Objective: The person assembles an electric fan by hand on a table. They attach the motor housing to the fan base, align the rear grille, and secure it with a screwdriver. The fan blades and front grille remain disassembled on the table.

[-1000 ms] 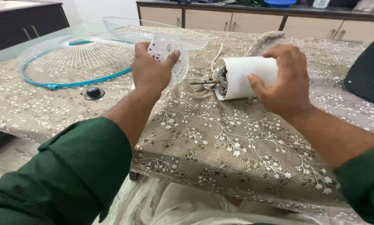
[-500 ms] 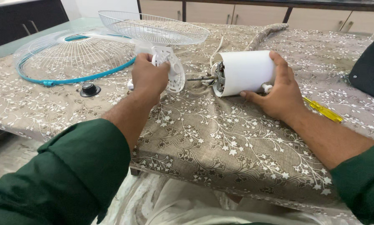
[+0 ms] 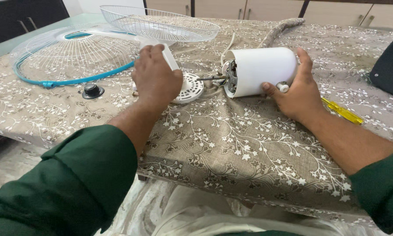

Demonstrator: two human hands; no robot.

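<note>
A: What's in hand?

B: One white fan motor housing (image 3: 262, 70), cylinder lying on its side on the floral tablecloth (image 3: 231, 144). Open end faces left, metal shaft (image 3: 207, 78) sticking out. Right hand (image 3: 297, 89) wrapped round its rear end, fingers over the top, thumb by a small white knob (image 3: 284, 87).

A: Left?

B: Left hand (image 3: 157, 78) closed on one white perforated cover (image 3: 185, 83). The cover rests on the cloth, just left of the shaft tip.

A: Other parts?

B: Two wire guards: one with a blue rim (image 3: 69, 54), one plain white (image 3: 161, 24) behind it. One black cap (image 3: 92, 91) near the blue rim. One yellow screwdriver (image 3: 341, 111) behind the right wrist.
</note>
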